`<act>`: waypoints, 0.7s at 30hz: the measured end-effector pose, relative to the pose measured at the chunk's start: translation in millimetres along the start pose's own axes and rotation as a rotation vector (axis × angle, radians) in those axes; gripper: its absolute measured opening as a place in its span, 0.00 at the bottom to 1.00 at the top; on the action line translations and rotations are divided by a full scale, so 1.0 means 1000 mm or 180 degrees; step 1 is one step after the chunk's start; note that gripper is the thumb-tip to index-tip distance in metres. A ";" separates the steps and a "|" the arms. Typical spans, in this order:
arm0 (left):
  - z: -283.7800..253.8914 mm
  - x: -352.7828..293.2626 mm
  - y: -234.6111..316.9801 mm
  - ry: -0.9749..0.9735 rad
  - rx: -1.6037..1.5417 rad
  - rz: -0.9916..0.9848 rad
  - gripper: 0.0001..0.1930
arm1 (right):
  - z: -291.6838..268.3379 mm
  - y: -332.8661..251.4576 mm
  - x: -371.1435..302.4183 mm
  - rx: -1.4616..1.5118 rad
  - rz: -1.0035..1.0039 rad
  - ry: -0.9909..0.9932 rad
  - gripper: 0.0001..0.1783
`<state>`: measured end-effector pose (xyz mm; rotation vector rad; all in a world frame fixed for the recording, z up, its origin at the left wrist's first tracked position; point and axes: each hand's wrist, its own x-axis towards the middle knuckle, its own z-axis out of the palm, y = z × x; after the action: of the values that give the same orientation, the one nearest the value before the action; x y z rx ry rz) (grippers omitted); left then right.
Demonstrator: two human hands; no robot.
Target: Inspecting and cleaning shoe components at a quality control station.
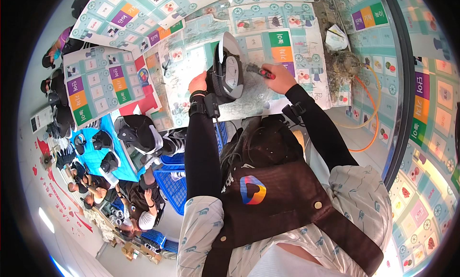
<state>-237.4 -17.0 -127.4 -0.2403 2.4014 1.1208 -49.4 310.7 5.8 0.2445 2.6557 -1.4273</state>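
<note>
Left hand (198, 83) is clamped on the black-and-grey piece (218, 78), right hand (280, 78) around the red-handled tool (267, 75); loose left hold might cause slipping.

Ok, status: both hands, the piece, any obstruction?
Left hand holding black-and-grey piece. Right hand gripping red-and-black tool, right of piece. No obstruction visible between.

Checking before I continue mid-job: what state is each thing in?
Left hand: closed on black piece's left side
Black piece: held, pale inside showing
Right hand: closed on tool
Tool: held, tip beside piece
Table sheet: dark-stained
Orange hose: curved
</note>
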 end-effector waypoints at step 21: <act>0.025 -0.015 0.029 -0.0408 -0.2059 -0.1147 0.20 | -0.003 -0.003 -0.012 0.0069 0.0238 0.0203 0.15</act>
<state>-225.8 20.3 -114.3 -0.7498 1.7234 1.6319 -38.1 310.3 11.8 0.3934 2.6516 -1.4498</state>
